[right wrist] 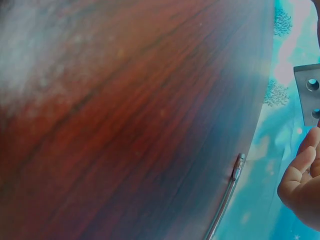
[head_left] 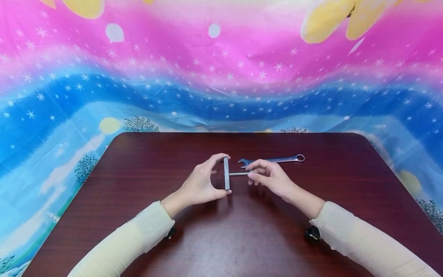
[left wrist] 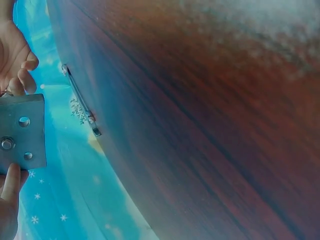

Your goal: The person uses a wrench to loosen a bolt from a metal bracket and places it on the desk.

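Observation:
Between the thumb and fingers of the left hand [head_left: 199, 181], a grey metal plate [head_left: 226, 174] is held upright by its edges above the table. A long bolt [head_left: 238, 174] sticks out from the plate toward the right. The right hand [head_left: 271, 179] pinches the bolt's far end, which its fingertips mostly hide. From the left wrist, the plate [left wrist: 35, 142] shows round holes, and a bolt end [left wrist: 7, 144] sits in one of them. Part of the plate [right wrist: 304, 97] also appears at the edge of the right wrist view, beside the right hand [right wrist: 302, 187].
A silver combination wrench [head_left: 280, 159] lies on the dark wooden table [head_left: 166, 154], just behind the right hand. Beyond the table's far edge hangs a colourful printed cloth [head_left: 221, 84].

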A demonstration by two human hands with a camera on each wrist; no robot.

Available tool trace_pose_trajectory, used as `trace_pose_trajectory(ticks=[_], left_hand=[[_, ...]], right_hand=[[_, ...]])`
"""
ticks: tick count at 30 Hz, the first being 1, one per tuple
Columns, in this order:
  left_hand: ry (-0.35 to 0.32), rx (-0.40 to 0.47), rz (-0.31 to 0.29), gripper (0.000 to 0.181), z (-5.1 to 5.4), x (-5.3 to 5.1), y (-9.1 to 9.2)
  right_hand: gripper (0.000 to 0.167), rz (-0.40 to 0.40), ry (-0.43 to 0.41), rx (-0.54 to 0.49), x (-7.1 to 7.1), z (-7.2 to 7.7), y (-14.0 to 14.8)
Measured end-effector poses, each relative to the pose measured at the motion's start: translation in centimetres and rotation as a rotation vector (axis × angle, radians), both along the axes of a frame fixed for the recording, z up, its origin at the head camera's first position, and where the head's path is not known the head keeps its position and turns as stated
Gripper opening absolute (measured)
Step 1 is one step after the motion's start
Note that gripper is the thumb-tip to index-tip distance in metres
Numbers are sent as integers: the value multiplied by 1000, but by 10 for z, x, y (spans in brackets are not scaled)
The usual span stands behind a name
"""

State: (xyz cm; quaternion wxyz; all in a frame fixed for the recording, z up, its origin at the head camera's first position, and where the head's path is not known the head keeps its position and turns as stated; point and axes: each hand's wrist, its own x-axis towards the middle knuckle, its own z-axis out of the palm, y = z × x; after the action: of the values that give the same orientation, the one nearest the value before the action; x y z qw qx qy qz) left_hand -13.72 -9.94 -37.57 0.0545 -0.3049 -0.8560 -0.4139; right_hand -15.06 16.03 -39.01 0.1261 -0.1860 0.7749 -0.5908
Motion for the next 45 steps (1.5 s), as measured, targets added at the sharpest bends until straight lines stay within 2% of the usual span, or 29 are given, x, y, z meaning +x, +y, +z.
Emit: trace_pose_trajectory(ticks=[8,15,23,27,34,40,45], left_hand=[[12,-9,-9,89,0,0,0],[3,3,-2,89,3,-2,-1],[-3,8,-3,90,2,-1,-2],[-5,15,-4,89,2,0,-1],[-6,3,11,89,3,-1,-2],[11,5,-4,89,2,-1,-3],[8,13,-11,90,1,-1,-2]], right_hand=[[23,-18,12,9,-2,1,-2],[34,-14,177,35,-2,2,-3],[25,-3,36,15,-2,5,0],[24,-33,38,13,-2,5,0],[27,-29,167,52,0,5,-4],[24,4,45,25,1,7,-2],[29,-7,37,34,-1,6,-2]])
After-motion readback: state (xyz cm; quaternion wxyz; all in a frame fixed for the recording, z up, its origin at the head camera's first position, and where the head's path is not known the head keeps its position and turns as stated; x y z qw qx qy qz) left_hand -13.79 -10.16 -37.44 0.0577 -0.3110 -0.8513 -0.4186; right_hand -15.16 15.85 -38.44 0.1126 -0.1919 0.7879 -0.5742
